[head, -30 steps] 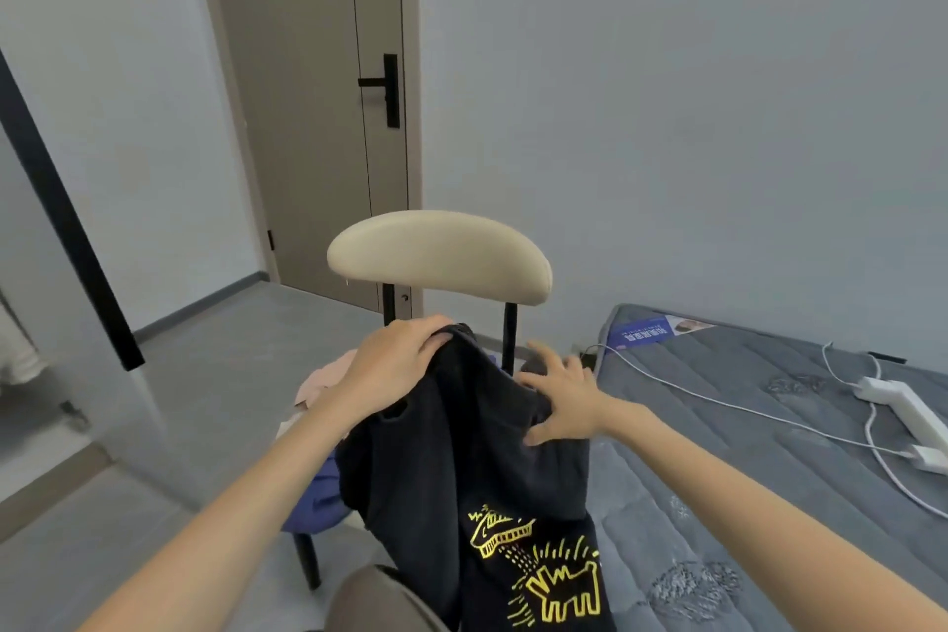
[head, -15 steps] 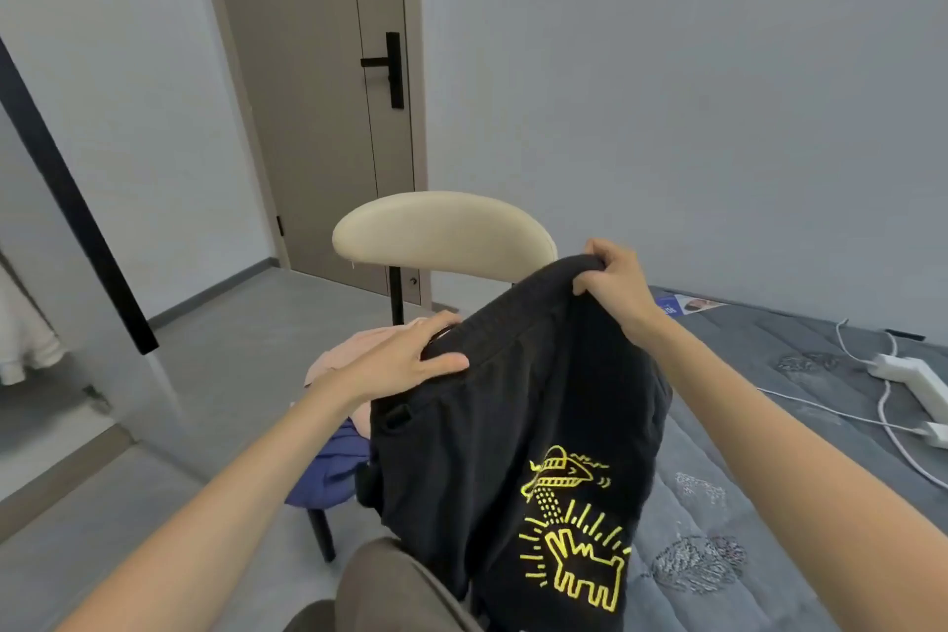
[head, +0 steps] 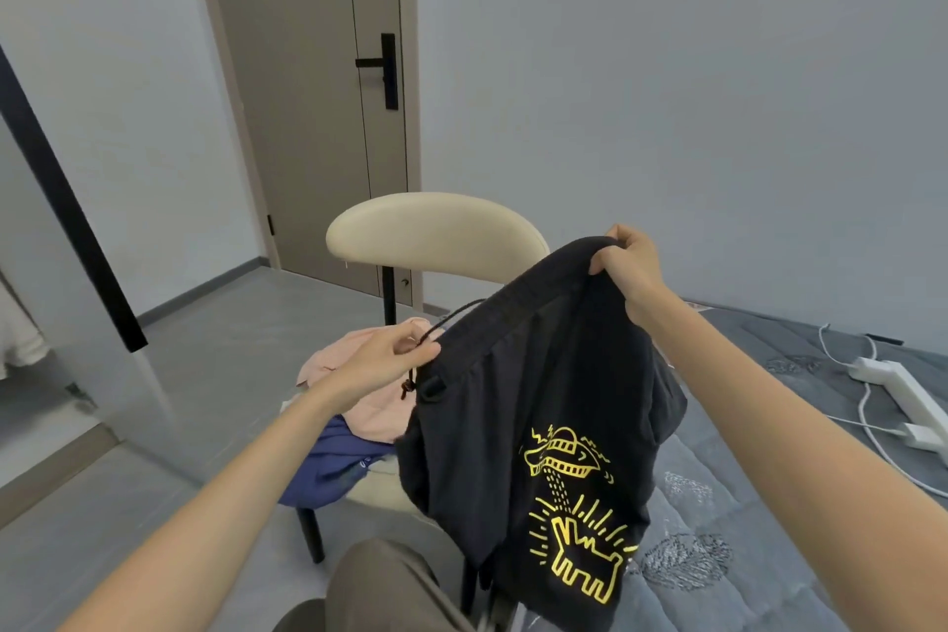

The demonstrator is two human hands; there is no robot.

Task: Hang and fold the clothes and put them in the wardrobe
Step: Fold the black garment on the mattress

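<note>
Left hand (head: 392, 358) pinches the waistband of the black shorts (head: 487, 452) — possibly the drawstring too; right hand (head: 630, 267) grips the opposite end. The black shorts hang in front of the chair (head: 436, 231).

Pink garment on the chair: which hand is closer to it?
Left. The left hand is just over the pink garment, pinching the black shorts; the right hand holds their waistband higher up, off to the right.
</note>
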